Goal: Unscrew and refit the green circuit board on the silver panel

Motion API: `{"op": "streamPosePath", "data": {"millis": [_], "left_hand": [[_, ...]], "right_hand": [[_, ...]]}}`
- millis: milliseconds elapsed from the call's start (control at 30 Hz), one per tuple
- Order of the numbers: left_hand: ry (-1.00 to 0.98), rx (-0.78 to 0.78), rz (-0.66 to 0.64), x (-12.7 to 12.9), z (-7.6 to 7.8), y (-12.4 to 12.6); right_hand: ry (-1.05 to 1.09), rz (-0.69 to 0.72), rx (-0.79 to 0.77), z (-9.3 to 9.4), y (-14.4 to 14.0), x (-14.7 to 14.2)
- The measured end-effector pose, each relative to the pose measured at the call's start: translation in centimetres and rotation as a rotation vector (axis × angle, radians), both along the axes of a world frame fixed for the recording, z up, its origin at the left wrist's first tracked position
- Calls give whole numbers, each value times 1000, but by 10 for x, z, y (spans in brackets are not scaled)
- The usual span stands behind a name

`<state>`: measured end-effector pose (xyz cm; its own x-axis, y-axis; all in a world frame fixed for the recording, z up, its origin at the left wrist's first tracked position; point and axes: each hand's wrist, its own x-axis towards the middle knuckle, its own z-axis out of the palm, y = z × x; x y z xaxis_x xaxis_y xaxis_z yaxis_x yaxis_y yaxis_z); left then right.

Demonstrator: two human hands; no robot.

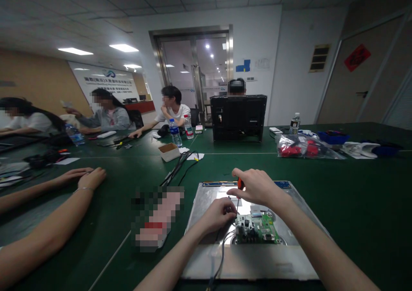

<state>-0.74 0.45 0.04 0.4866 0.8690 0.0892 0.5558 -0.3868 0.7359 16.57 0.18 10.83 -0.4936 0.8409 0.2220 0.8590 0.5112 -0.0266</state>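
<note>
reaching in from the near left, another person's forearms (54,228) lie on the green table (119,192), the two hands (92,179) touching. far beyond them a wall sign (106,85) carries a blue swirl above chinese characters, with a smaller line beneath, both too soft to read surely. next come a blue-capped bottle (174,134) and a red-labelled bottle (188,128), label wording illegible, with an open carton (169,153) just nearer. black cables (176,169) trail toward a pixelated pink item (161,220).

right of that, the metal panel (273,263) lies flat at the near middle, the circuit board (257,228) on it. the left hand (222,213) has its fingers bunched at the board's left edge, hiding part of it; i cannot tell whether they pinch anything. the right hand (257,186) grips the orange handle of a screwdriver (240,183) between thumb and fingers, shaft pointing down beside the left fingertips. a dark cable (222,256) crosses the panel's near part. a black monitor (238,118) stands far behind, screening a seated person (237,86). farther right are a dark-labelled bottle (294,124), a clear bag (299,147) holding red things, and a blue tray (333,138); on the far right door (380,68) hangs a red diamond (357,58) with a dark character.
</note>
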Motion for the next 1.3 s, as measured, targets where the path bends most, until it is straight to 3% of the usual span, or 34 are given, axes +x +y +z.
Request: {"op": "streamPosePath", "data": {"millis": [367, 600, 700, 933, 1200, 1300], "left_hand": [[-12, 20, -15, -2, -6, 3], [-34, 5, -38, -3, -11, 6], [-24, 12, -28, -3, -10, 4], [-5, 20, -16, -2, -1, 1], [-38, -22, -40, -3, -5, 4], [-28, -20, -42, -3, -5, 4]], "right_hand": [[-51, -18, 32, 0, -4, -9], [23, 6, -10, 0, -7, -8], [6, 29, -28, 2, -10, -4], [-45, -64, 1, 8, -11, -5], [22, 41, -33, 9, -13, -2], [-5, 18, -13, 7, -12, 0]]}}
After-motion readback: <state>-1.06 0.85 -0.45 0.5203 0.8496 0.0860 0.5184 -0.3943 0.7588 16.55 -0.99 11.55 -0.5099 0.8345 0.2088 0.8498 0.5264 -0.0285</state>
